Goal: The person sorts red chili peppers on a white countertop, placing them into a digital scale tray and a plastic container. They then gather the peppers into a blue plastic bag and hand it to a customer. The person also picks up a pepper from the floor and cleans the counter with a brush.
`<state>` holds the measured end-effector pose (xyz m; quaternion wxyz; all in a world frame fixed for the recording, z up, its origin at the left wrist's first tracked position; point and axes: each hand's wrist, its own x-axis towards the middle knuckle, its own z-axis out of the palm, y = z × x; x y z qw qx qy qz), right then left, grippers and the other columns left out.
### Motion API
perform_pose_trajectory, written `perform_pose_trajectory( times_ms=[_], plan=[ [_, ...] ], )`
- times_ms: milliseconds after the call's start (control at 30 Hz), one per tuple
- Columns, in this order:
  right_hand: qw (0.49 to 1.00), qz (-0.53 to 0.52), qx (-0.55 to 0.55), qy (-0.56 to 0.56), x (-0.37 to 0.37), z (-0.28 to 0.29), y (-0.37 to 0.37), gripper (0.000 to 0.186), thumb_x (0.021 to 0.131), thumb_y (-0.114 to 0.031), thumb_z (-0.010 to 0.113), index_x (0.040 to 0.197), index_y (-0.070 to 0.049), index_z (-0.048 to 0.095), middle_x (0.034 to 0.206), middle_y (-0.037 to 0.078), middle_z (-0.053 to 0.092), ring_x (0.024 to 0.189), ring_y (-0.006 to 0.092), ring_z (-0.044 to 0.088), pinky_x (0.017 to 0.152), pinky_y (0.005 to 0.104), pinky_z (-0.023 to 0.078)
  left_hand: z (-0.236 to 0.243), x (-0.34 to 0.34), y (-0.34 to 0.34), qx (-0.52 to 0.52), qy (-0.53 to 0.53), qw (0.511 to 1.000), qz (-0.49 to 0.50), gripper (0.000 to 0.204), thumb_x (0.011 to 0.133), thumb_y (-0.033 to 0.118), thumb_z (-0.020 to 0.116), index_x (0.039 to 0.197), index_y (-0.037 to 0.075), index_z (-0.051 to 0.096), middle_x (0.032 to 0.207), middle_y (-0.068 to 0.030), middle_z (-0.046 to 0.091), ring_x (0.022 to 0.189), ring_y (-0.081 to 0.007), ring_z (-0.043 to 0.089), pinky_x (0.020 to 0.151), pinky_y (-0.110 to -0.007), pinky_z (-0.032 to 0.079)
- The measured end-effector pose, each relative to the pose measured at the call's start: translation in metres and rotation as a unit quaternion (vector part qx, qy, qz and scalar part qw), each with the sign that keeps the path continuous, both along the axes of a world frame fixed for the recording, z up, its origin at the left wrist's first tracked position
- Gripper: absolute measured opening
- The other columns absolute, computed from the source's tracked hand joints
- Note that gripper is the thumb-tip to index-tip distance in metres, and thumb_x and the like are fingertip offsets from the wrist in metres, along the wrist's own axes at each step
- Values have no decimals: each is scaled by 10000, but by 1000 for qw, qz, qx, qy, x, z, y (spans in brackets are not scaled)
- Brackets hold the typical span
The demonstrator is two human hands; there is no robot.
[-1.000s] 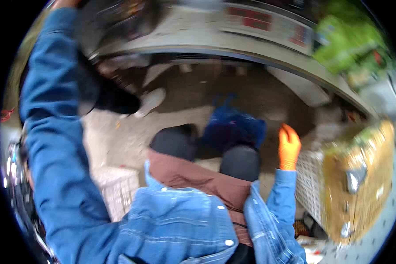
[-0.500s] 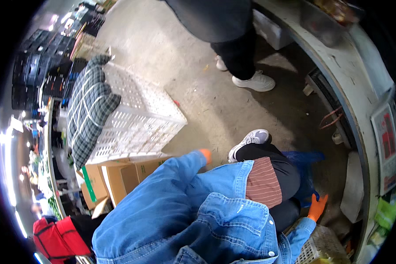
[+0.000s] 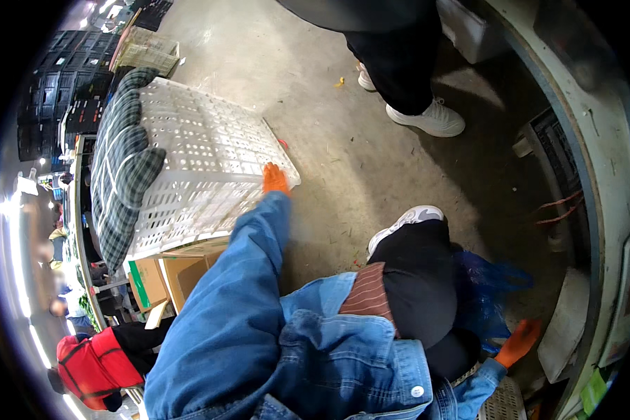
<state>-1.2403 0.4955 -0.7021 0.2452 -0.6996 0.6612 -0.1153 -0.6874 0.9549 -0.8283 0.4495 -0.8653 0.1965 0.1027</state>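
Observation:
My left hand (image 3: 276, 180), in an orange glove, reaches forward to the near corner of a large white perforated plastic crate (image 3: 196, 129). Its fingers look spread against the crate's side, with nothing visible in them. A dark plaid padded cloth (image 3: 127, 164) drapes over the crate's left end. Low on the right, my right hand (image 3: 519, 343), also gloved in orange, is beside a crumpled blue plastic bag (image 3: 484, 290). Its fingers are blurred, so whether they grip the bag is unclear.
Cardboard boxes (image 3: 182, 280) sit below the crate. A person in dark trousers (image 3: 402, 70) stands ahead. Along the right runs a counter edge (image 3: 581, 150), with a white block (image 3: 565, 325) beneath. Another person in red (image 3: 94, 367) is at lower left. Black crates (image 3: 66, 87) are stacked far left.
My left hand has moved forward from beside my body to the white crate's corner. The right hand has shifted slightly right and down in the picture, and the whole view has shifted.

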Motion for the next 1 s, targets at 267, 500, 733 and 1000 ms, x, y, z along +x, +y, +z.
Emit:
perform_pose_trajectory(
  times_ms=[267, 500, 733, 1000],
  plan=[
    [991, 131, -9, 20, 65, -21, -42, 432, 935, -253, 505, 1296, -19, 466, 1297, 207, 477, 1169, 323, 482, 955, 399, 406, -31, 29, 14, 146, 130, 979, 60, 480, 769, 467, 609, 1089, 111, 646, 1177, -81, 547, 1163, -267, 411, 893, -384, 349],
    [991, 132, -6, 15, 135, -22, -63, 369, 939, -217, 496, 1257, -31, 515, 1260, 182, 517, 1145, 317, 496, 948, 398, 406, -53, 94, -1, -256, 75, 933, 241, 413, 779, 332, 606, 1106, 80, 610, 1163, -204, 562, 1029, -366, 572, 894, -424, 457],
    [955, 283, -52, 73, 170, -35, -87, 375, 919, -159, 512, 1278, -53, 506, 1241, 171, 541, 1127, 289, 525, 940, 363, 414, -157, 120, 26, -470, 28, 817, 334, 639, 783, 267, 620, 1346, 77, 386, 1332, -269, 406, 1242, -395, 398, 1023, -413, 351],
    [940, 322, -58, 100, 232, -15, -84, 341, 932, -135, 488, 1268, -88, 525, 1190, 150, 568, 1077, 263, 550, 920, 362, 429, -165, 119, 35, -591, -128, 713, 355, 380, 699, 213, 715, 1034, 40, 671, 1128, -192, 597, 1000, -300, 595, 871, -355, 466]
  ],
)
